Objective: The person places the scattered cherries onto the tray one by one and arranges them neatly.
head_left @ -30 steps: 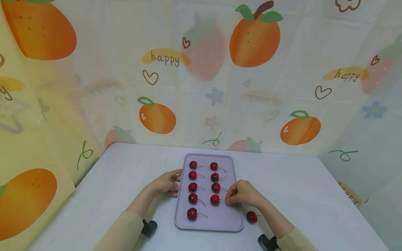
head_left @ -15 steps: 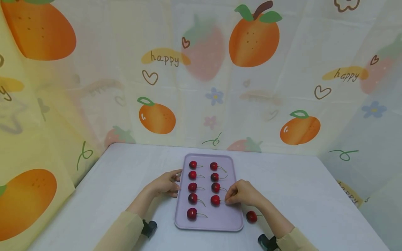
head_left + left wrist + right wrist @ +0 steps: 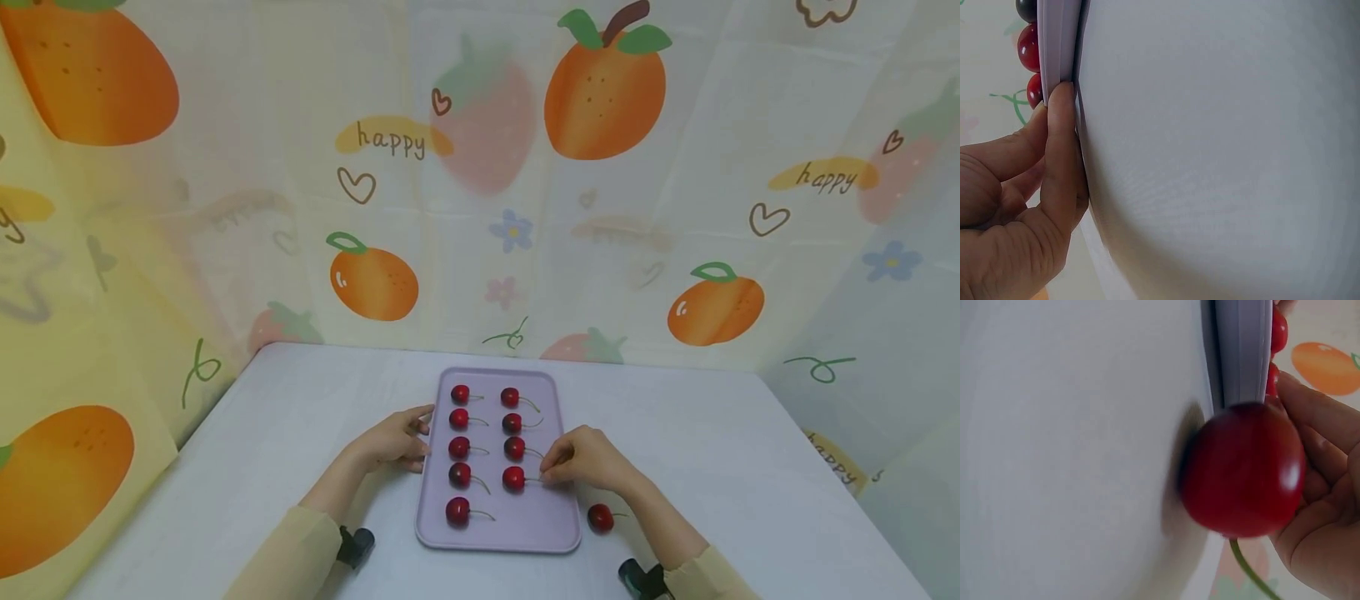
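A lilac tray point(image 3: 498, 533) bears two columns of red cherries with stems. My left hand point(image 3: 390, 440) rests its fingertips against the tray's left edge; in the left wrist view, fingers point(image 3: 1060, 125) touch the outer wall and rim. Over the tray's right side, my right hand point(image 3: 585, 458) pinches the stem end of the lowest cherry point(image 3: 513, 478) in the right column. The fingertips partly hide that stem's tip. Another cherry point(image 3: 601, 518) lies on the table just right of the tray, under my right forearm, and looms large in the right wrist view.
The left column's lowest cherry point(image 3: 458, 512) sits nearer the tray's front than the right column's. A white cloth covers the table point(image 3: 675, 433). Behind stands a fruit-printed curtain point(image 3: 480, 250). Black wrist cameras are strapped to both wrists.
My right hand has shifted very slightly to the right, showing a bit more of the pinched stem. That cherry has barely moved. My left hand and the tray stay in place.
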Action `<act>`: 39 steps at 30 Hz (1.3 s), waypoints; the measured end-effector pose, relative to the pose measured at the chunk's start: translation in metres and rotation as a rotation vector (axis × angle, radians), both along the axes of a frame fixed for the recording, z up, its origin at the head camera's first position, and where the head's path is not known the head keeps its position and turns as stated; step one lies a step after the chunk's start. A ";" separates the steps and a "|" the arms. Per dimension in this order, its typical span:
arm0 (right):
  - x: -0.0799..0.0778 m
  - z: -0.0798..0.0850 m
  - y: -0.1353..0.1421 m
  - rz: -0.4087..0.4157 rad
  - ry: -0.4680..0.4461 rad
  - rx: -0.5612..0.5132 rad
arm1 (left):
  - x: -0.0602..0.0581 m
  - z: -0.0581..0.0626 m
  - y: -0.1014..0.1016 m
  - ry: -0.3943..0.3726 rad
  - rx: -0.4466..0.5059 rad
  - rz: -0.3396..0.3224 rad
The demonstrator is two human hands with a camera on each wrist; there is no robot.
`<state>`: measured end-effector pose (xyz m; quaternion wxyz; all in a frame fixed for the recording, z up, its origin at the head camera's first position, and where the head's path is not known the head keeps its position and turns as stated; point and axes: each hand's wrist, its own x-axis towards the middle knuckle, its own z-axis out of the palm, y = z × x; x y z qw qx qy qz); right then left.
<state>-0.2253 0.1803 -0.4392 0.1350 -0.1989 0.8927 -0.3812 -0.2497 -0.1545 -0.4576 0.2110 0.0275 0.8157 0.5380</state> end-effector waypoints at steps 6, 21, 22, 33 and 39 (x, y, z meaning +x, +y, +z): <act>-0.004 0.002 0.015 -0.019 0.023 -0.021 | 0.001 0.001 -0.002 0.000 0.037 -0.028; 0.002 0.013 0.069 -0.065 -0.098 -0.107 | 0.002 0.002 -0.001 0.010 0.019 -0.025; 0.002 0.014 0.072 -0.066 -0.105 -0.111 | 0.002 0.002 -0.001 0.012 0.018 -0.028; 0.013 0.014 0.103 0.003 -0.211 -0.123 | 0.002 0.002 0.001 0.008 0.009 -0.010; 0.020 0.007 0.110 0.069 -0.255 -0.155 | 0.002 0.002 0.000 0.005 0.013 -0.003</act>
